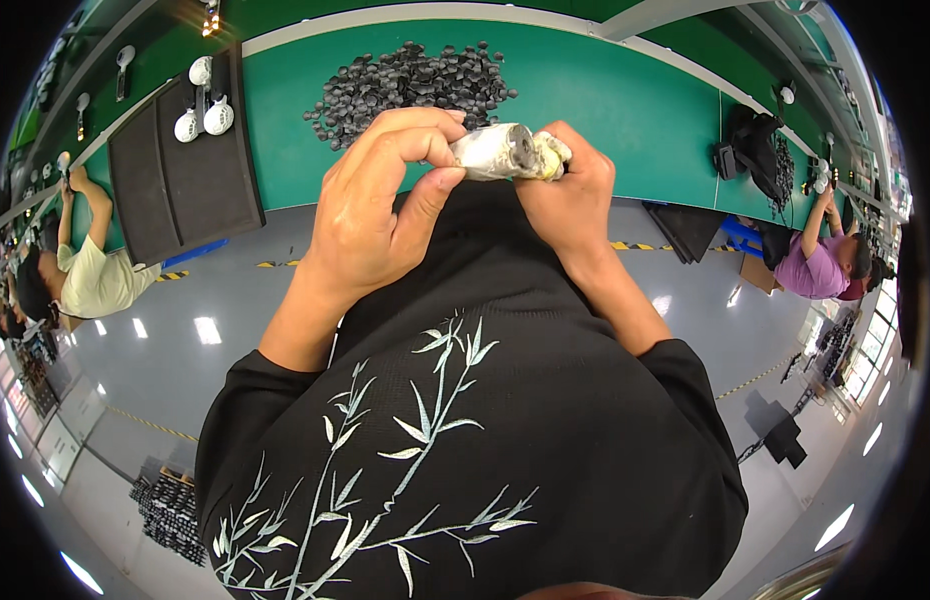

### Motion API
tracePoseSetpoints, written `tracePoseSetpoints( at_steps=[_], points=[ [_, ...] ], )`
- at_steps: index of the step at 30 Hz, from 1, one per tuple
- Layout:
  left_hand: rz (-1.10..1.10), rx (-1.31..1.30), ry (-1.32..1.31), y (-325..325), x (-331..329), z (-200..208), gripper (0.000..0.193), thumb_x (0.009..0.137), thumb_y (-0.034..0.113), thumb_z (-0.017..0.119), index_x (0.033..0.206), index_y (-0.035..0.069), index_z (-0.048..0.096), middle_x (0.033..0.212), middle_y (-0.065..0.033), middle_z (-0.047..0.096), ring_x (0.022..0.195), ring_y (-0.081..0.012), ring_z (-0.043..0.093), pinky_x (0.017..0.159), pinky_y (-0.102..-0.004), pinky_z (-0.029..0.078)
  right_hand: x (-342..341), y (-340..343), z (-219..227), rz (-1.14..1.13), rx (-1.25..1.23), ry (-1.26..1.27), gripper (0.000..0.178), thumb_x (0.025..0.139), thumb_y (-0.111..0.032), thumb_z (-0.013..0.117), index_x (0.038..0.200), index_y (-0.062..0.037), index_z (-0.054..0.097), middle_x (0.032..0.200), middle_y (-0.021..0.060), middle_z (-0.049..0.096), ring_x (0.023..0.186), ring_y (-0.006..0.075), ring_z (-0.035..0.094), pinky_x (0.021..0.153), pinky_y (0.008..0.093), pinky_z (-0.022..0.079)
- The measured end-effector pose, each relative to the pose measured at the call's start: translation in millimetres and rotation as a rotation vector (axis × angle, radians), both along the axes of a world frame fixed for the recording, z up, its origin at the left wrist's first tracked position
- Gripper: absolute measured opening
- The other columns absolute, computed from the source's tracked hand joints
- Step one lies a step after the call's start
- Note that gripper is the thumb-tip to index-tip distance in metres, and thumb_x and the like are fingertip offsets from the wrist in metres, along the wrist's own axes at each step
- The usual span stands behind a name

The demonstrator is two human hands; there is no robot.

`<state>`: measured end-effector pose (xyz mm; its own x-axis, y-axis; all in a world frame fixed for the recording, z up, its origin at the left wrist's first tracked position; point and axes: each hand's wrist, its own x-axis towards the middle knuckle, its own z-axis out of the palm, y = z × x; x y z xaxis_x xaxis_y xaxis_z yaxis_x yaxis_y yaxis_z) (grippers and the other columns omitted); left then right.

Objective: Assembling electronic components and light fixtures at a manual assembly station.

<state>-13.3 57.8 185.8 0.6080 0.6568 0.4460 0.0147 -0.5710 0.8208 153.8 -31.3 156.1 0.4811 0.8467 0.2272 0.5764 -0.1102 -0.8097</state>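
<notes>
My left hand [370, 205] is closed, its thumb and fingers pinching a whitish, smudged cylinder [493, 152] with a dark end that faces right. Its exact kind does not show. Against that end, my right hand [573, 195] is closed round a crumpled, pale yellowish cloth [551, 157]. The cloth and the cylinder touch or nearly touch. Both hands are raised in front of my body at the table's near edge. Just beyond them lies a heap of small black round pieces [410, 85] on the green table [605, 100].
On the left, a dark panel [175, 170] carries white round-headed parts [218, 117]. To the right sit a black bag-like bundle [753, 145] and dark pieces. Co-workers in a pale yellow top [110, 280] and a purple top [815, 265] sit at either side.
</notes>
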Motion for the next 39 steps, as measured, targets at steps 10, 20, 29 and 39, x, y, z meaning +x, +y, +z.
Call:
tracePoseSetpoints(
  at_steps=[10, 20, 29, 39],
  points=[
    [-0.007, -0.03, -0.059, -2.9, 3.0, -1.2, 0.013, 0.081, 0.0, 0.064, 0.088, 0.002, 0.053, 0.105, -0.0145, 0.065, 0.088, -0.0253, 0.063, 0.075, -0.0316, 0.05, -0.8, -1.2, -0.9, 0.009, -0.055, 0.162, 0.014, 0.065, 0.006, 0.064, 0.074, -0.0037, 0.059, 0.061, 0.0002, 0.056, 0.054, 0.0107, 0.04, 0.051, 0.0249, 0.037],
    [0.04, -0.179, -0.179, -4.6, -0.3, -2.5, 0.019, 0.077, -0.001, 0.069, 0.093, 0.0, 0.059, 0.103, -0.0148, 0.067, 0.085, -0.0243, 0.064, 0.076, -0.0309, 0.053, -1.6, 0.9, -1.1, 0.025, 0.018, 0.067, 0.016, 0.063, 0.006, 0.066, 0.074, -0.004, 0.058, 0.061, 0.0015, 0.057, 0.052, 0.0126, 0.041, 0.05, 0.026, 0.037],
    [0.059, 0.099, -0.096, 5.0, -4.6, -0.2, 0.023, 0.078, -0.002, 0.068, 0.1, -0.006, 0.062, 0.102, -0.0169, 0.066, 0.091, -0.0278, 0.064, 0.081, -0.0334, 0.052, -3.7, 4.8, -4.4, 0.007, 0.043, 0.032, 0.018, 0.061, 0.004, 0.069, 0.072, -0.0042, 0.057, 0.059, 0.0026, 0.056, 0.049, 0.0145, 0.041, 0.047, 0.0276, 0.038],
    [0.154, 0.128, -0.182, 4.1, 3.0, -7.1, 0.015, 0.075, -0.002, 0.071, 0.088, -0.002, 0.065, 0.091, -0.0118, 0.068, 0.078, -0.0208, 0.063, 0.07, -0.0285, 0.052, -7.4, 7.1, -3.0, 0.033, 0.021, 0.019, 0.018, 0.061, 0.003, 0.069, 0.072, -0.0051, 0.057, 0.058, 0.0027, 0.056, 0.047, 0.0157, 0.041, 0.046, 0.028, 0.037]
  ],
)
